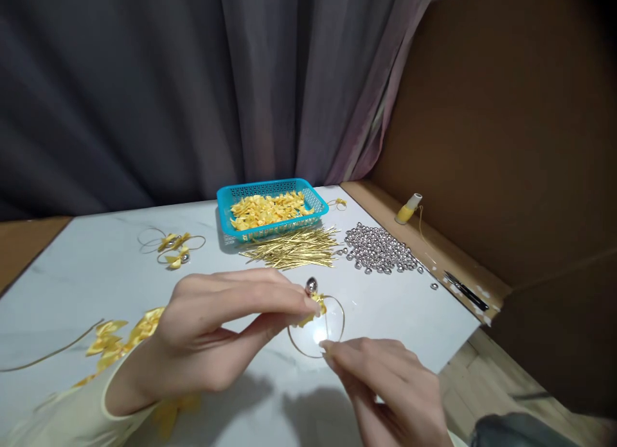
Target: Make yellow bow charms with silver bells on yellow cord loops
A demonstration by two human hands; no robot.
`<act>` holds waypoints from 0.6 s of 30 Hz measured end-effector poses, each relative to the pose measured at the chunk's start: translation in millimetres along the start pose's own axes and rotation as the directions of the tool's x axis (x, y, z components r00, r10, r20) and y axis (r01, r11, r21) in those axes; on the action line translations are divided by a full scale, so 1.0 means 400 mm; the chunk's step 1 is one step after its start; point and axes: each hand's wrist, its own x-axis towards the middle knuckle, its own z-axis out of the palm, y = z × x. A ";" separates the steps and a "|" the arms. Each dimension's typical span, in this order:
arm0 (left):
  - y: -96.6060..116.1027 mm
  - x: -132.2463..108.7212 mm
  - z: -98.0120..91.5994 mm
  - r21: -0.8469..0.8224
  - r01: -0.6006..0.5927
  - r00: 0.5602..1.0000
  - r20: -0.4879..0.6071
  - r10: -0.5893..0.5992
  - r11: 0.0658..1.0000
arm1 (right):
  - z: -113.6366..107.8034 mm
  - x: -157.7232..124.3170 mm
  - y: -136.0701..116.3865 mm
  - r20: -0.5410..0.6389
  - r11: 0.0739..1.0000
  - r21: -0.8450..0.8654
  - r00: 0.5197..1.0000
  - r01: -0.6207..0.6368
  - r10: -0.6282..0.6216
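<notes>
My left hand point(212, 331) pinches a small yellow ribbon bow point(315, 302) between thumb and fingertips. A shiny round silver bead point(312, 285), perhaps a bell, sits at the top of the bow. From the bow a thin gold cord point(344, 318) curves round in a loop above the table. Its lower part is pinched by the thumb and forefinger of my right hand point(395, 383). More yellow bows point(108, 338) lie beside and partly beneath my left forearm, with a loose gold cord point(58, 354) trailing to the left.
Behind my hands stands a blue basket point(224, 216) of yellow bows. Gold cord pieces point(294, 249) and a pile of silver beads point(380, 248) lie before it. Looped bows with beads point(178, 248) rest left. At the right edge are a yellow thread spool point(407, 210) and black-handled snips point(467, 291).
</notes>
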 end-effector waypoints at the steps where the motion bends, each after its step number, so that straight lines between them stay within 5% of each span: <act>1: -0.001 -0.001 -0.001 0.007 0.003 1.000 -0.012 -0.003 1.000 | -0.004 0.008 0.003 -0.038 0.999 0.040 0.999 0.018 -0.017; 5: -0.003 -0.001 -0.001 0.012 0.020 0.999 -0.028 -0.019 1.000 | -0.030 0.033 0.011 -0.085 0.995 0.096 0.996 0.033 -0.025; 10: -0.005 0.003 0.001 0.001 0.051 0.995 -0.086 -0.051 0.999 | -0.052 0.031 0.014 -0.009 0.992 0.124 1.000 0.023 -0.022; 18: -0.013 0.002 -0.004 0.038 0.074 0.985 -0.159 -0.067 0.996 | -0.059 -0.010 0.012 0.273 0.983 0.167 0.954 0.081 -0.125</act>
